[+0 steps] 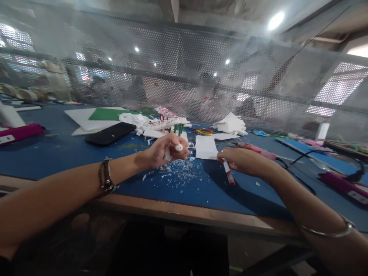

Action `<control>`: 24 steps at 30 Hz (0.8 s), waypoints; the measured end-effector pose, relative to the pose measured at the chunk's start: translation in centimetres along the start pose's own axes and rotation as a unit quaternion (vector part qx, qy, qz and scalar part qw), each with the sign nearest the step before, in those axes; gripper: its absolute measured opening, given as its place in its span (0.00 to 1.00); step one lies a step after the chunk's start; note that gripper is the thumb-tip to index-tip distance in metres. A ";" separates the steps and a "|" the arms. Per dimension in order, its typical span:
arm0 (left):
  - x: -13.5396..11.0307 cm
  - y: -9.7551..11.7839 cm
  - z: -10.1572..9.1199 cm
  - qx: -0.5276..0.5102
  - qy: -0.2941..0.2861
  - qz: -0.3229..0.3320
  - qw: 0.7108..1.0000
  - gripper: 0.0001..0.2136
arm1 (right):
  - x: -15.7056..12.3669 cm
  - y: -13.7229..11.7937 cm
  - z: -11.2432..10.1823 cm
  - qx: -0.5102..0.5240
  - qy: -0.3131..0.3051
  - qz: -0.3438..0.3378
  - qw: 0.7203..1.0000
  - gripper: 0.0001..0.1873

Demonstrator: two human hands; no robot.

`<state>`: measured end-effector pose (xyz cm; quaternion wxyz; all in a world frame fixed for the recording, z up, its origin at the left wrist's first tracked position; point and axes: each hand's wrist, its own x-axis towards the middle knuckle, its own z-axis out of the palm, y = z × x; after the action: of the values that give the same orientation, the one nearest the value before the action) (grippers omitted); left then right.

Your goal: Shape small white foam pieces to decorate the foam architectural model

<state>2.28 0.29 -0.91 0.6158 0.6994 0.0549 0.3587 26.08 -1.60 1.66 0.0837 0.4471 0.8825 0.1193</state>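
Note:
My left hand (165,150) is closed around a small white piece, apparently a pen cap with folded white paper, held just above the blue table (57,153). My right hand (244,160) grips a red-and-white marker pen (228,173), its tip pointing down toward me. White paper scraps (179,170) are scattered on the table between and below both hands. A white paper sheet (206,147) lies just beyond my right hand. Behind my left hand stand paper flowers on green stems (169,120).
A black phone (110,133) lies at the left, with white and green sheets (100,115) behind it. A pile of folded white paper (231,124) sits at the back right. A pink glue gun (255,150) and black cable (316,155) lie right. A perforated screen (184,76) bounds the far side.

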 end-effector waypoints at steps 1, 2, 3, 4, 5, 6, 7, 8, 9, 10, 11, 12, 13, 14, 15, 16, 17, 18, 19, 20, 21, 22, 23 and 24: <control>0.0 0.0 0.0 -0.005 -0.002 -0.001 1.000 0.12 | -0.1 -0.2 -0.4 -0.023 0.014 0.001 1.000 0.09; 0.0 -0.1 0.0 -0.010 -0.002 -0.003 1.000 0.12 | -0.2 -0.4 -0.7 -0.047 0.029 0.003 0.998 0.09; 0.0 -0.2 0.1 -0.012 -0.002 -0.005 1.000 0.12 | -0.3 -0.7 -1.1 -0.067 0.042 0.005 0.997 0.09; 0.1 -0.3 0.1 -0.012 0.000 -0.010 1.000 0.13 | -0.5 -0.9 -1.4 -0.081 0.058 0.006 0.995 0.08; 0.1 -0.4 0.2 -0.010 0.003 -0.013 1.000 0.13 | -0.6 -1.1 -1.6 -0.085 0.078 0.008 0.993 0.08; 0.2 -0.5 0.2 -0.008 0.006 -0.016 1.000 0.12 | -0.7 -1.4 -1.8 -0.077 0.105 0.009 0.991 0.08; 0.2 -0.6 0.2 -0.006 0.011 -0.017 1.000 0.12 | -0.9 -1.6 -1.9 -0.054 0.144 0.004 0.988 0.08; 0.3 -0.7 0.3 -0.002 0.014 -0.019 1.000 0.12 | -1.0 -1.9 -2.0 -0.015 0.195 -0.011 0.981 0.08; 0.3 -0.8 0.3 0.004 0.017 -0.022 1.000 0.11 | -1.2 -2.1 -2.0 0.039 0.257 -0.030 0.965 0.07; 0.4 -0.9 0.4 0.012 0.018 -0.026 0.999 0.10 | -1.3 -2.4 -2.0 0.108 0.322 -0.052 0.939 0.06; 0.4 -0.9 0.5 0.025 0.017 -0.030 0.999 0.10 | -1.4 -2.8 -2.0 0.189 0.381 -0.072 0.902 0.05; 0.4 -1.0 0.6 0.047 0.015 -0.034 0.998 0.09 | -1.5 -3.1 -2.0 0.276 0.426 -0.093 0.857 0.05; 0.4 -0.9 0.7 0.074 0.011 -0.038 0.996 0.09 | -1.6 -3.4 -2.0 0.360 0.452 -0.114 0.808 0.05; 0.3 -0.9 0.9 0.100 0.006 -0.042 0.994 0.08 | -1.7 -3.8 -2.0 0.438 0.456 -0.134 0.763 0.06; 0.2 -0.8 1.1 0.128 0.002 -0.047 0.991 0.08 | -1.7 -4.1 -1.9 0.505 0.443 -0.155 0.724 0.08; 0.1 -0.6 1.3 0.156 -0.002 -0.052 0.986 0.08 | -1.6 -4.3 -1.8 0.557 0.421 -0.176 0.694 0.10; 0.0 -0.5 1.5 0.181 -0.006 -0.058 0.982 0.08 | -1.6 -4.5 -1.8 0.595 0.398 -0.189 0.673 0.12; -0.1 -0.4 1.6 0.220 -0.010 -0.056 0.974 0.08 | -1.5 -4.6 -1.7 0.621 0.377 -0.189 0.660 0.13; -0.2 -0.3 1.8 0.256 -0.015 -0.046 0.966 0.08 | -1.4 -4.6 -1.6 0.641 0.362 -0.178 0.653 0.14; -0.2 -0.2 1.8 0.294 -0.018 -0.029 0.955 0.08 | -1.4 -4.6 -1.5 0.655 0.355 -0.166 0.647 0.15; -0.3 -0.2 1.9 0.329 -0.019 -0.009 0.944 0.08 | -1.3 -4.6 -1.5 0.663 0.354 -0.156 0.641 0.15; -0.3 -0.2 1.9 0.356 -0.018 0.012 0.934 0.08 | -1.2 -4.5 -1.4 0.668 0.355 -0.145 0.638 0.15; -0.3 -0.2 1.9 0.376 -0.015 0.030 0.926 0.08 | -1.1 -4.4 -1.4 0.669 0.358 -0.136 0.637 0.16; -0.3 -0.2 1.9 0.391 -0.012 0.043 0.919 0.08 | -1.1 -4.3 -1.4 0.667 0.362 -0.129 0.638 0.16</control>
<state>3.18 -1.35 -1.15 0.2779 0.8905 0.1532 0.3261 23.05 -5.09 1.81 -0.5489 0.1845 0.7306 -0.3618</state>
